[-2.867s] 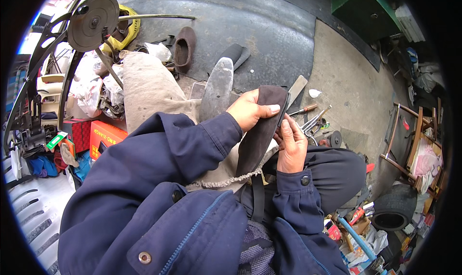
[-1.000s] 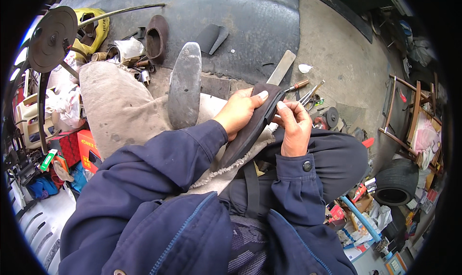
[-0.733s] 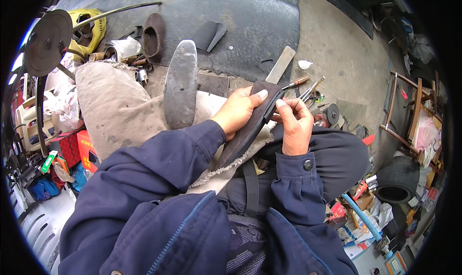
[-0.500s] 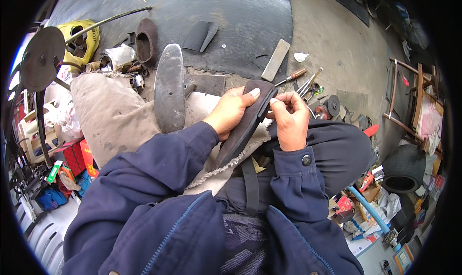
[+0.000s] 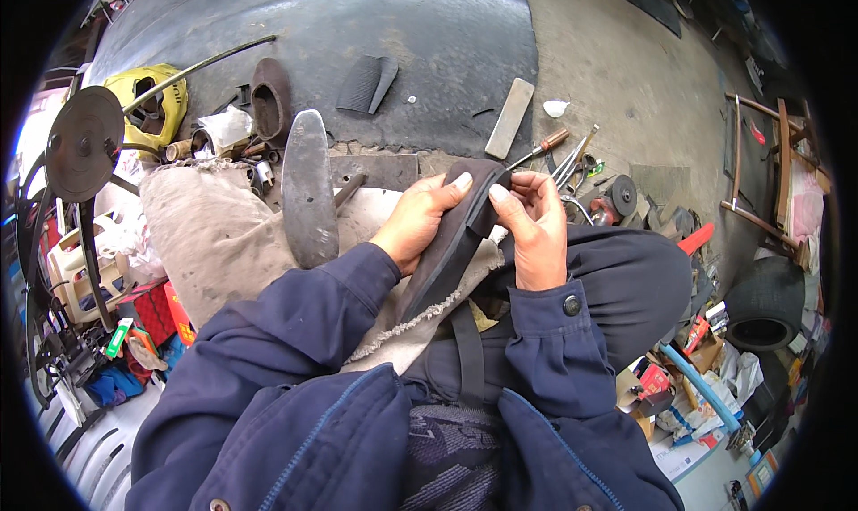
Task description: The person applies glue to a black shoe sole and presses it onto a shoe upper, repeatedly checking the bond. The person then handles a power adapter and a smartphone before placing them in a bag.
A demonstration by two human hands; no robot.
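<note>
A dark brown shoe (image 5: 451, 221) lies slantwise over my lap, its black sole edge turned toward the right. My left hand (image 5: 413, 223) grips it from the left, thumb pressed on the upper near its far end. On the other side, my right hand (image 5: 539, 230) has thumb and fingers closed at the black rubber edge of the sole. The fingertips partly hide what they pinch. Beneath the shoe is a beige cloth with a frayed edge (image 5: 420, 313). Left of my hands stands a metal shoe last (image 5: 310, 189).
A second brown shoe (image 5: 271, 100) and ridged rubber pieces (image 5: 365, 84) lie on the black mat ahead. To the right are a whetstone-like bar (image 5: 510, 118), a wooden-handled screwdriver (image 5: 539, 149) and a small grinding wheel (image 5: 623, 192). A yellow helmet (image 5: 170, 87) sits far left.
My right thumb and fingers have shifted slightly along the sole edge, still close to the shoe's far end. The surroundings sit a little lower in the picture.
</note>
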